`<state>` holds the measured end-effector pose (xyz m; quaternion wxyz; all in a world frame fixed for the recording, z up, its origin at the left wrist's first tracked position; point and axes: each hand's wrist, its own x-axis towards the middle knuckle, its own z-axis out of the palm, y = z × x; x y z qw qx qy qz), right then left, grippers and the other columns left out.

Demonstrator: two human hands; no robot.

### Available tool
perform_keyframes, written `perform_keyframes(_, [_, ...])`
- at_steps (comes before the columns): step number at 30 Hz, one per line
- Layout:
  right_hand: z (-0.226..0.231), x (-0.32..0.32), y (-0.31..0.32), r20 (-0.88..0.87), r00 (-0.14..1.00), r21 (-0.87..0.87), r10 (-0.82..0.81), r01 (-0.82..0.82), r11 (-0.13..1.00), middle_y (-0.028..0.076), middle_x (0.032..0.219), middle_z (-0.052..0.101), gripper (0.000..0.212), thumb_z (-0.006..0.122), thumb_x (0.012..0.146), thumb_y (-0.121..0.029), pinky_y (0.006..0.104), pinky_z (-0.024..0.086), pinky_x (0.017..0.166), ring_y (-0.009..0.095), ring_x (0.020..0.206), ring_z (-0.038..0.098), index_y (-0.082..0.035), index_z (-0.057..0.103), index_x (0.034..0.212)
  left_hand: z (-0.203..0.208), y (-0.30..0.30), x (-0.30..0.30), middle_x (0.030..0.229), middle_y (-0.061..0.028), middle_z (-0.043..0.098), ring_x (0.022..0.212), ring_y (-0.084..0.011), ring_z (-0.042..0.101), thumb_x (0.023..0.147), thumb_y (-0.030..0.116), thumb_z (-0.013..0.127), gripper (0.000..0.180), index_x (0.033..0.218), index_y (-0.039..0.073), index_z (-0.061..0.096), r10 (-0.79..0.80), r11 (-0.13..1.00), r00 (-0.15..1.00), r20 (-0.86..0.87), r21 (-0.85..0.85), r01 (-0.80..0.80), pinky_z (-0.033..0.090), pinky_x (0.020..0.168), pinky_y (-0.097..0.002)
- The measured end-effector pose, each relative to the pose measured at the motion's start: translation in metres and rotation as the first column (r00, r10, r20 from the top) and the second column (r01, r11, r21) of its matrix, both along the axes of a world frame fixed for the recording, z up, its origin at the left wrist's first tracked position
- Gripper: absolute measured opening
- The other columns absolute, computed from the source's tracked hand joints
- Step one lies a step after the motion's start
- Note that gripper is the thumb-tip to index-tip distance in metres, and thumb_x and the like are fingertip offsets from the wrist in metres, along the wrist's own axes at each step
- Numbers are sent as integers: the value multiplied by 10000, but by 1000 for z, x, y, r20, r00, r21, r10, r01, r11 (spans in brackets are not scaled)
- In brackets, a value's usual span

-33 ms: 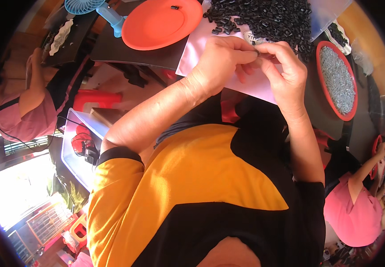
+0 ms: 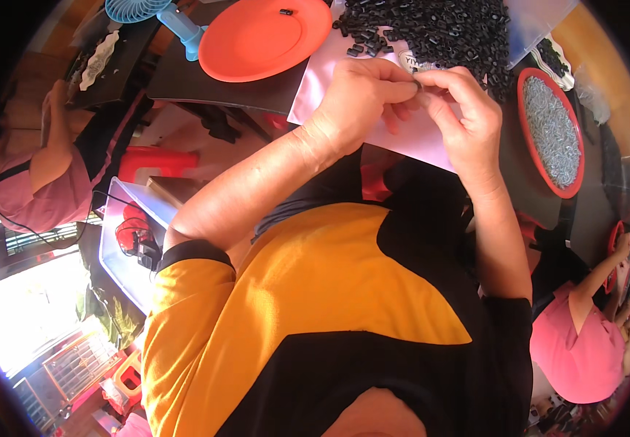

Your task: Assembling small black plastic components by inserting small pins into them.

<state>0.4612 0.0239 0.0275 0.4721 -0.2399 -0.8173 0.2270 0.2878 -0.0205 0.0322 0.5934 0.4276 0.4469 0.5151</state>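
My left hand [image 2: 362,95] and my right hand [image 2: 468,113] meet over a pale sheet [image 2: 420,146] at the table's front. Their fingertips pinch together on a small dark piece [image 2: 418,81], mostly covered by the fingers. Just beyond them spreads a heap of small black plastic parts [image 2: 431,33] of much the same colour. To the right of my right hand stands a red oval tray [image 2: 523,95] full of thin silvery metal pieces [image 2: 552,131], which look like screws or pins.
An orange-red plate [image 2: 242,51] holding one small black part [image 2: 285,12] lies at the far left, beside a blue fan [image 2: 180,29]. A clear plastic bin [image 2: 115,244] is by my left elbow. Co-workers in pink sit at left [image 2: 42,182] and right [image 2: 577,349].
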Motion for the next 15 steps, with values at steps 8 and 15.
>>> perform_keyframes(8, [11, -1, 49, 477, 767, 619, -430, 55, 784, 25, 892, 595, 130, 642, 752, -63, 376, 438, 796, 227, 918, 588, -111, 700, 858, -11, 5, -20, 840, -95, 689, 675, -120, 617, 938, 81, 629, 171, 1022, -58, 682, 97, 995, 986, -134, 44, -91, 495, 569, -241])
perform_keyframes(15, [4, -8, 53, 568, 707, 597, -422, -1, 802, 33, 953, 595, 134, 638, 775, -74, 386, 420, 826, 236, 954, 577, -101, 686, 898, -8, 7, -24, 845, -122, 683, 704, -170, 639, 963, 68, 585, 187, 1014, -93, 665, 146, 989, 988, 57, 13, -147, 503, 589, -260])
